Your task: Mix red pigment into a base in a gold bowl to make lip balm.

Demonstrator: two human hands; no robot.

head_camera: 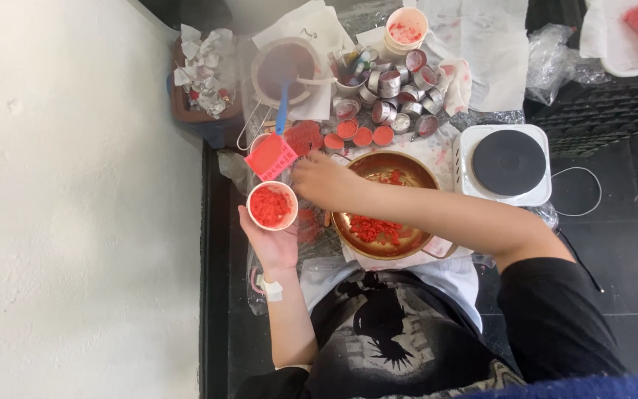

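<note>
The left hand (275,247) cups a small white paper cup (271,206) from below, its grip wrapped around the cup's base; the cup is filled with red crumbly flakes. The right hand (323,179) reaches across above it, its grip pinched on a red-bladed scraper (271,155) with a blue handle, held just over the cup's far rim. Directly beside the cup sits a copper-coloured bowl (383,203) with more red flakes at its bottom. Beyond it lie small red discs (364,135) and a heap of little metal tins (396,96), then a sieve (286,68) and a second paper cup (405,29). A white single hotplate (503,164) with a dark round top stands to the right. Everything rests on plastic sheeting and white paper over a dark tiled floor (629,214), with a pale plaster wall (75,207) running along the left.
</note>
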